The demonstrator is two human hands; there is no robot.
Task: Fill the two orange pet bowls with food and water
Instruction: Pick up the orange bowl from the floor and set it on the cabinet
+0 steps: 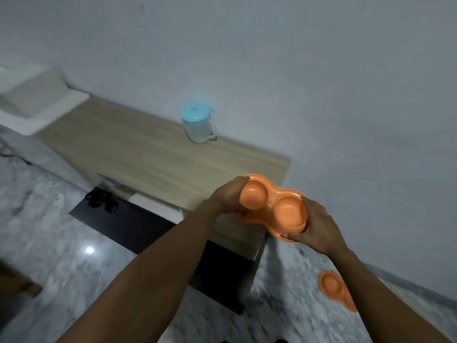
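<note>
I hold an orange double pet bowl (272, 201) in the air over the near right corner of a low wooden table (138, 154). My left hand (228, 194) grips its left end and my right hand (317, 226) grips its right end. Both of its cups look empty. A second orange double pet bowl (332, 287) lies on the marble floor by the wall, partly hidden behind my right forearm. A clear jug with a light blue lid (197, 123) stands on the table next to the wall.
The white wall (321, 95) runs along the table's far side. A white boxy object (29, 95) sits at the table's left end. Black cables (101, 200) lie on a dark surface under the table. Marble floor (61, 243) spreads in front.
</note>
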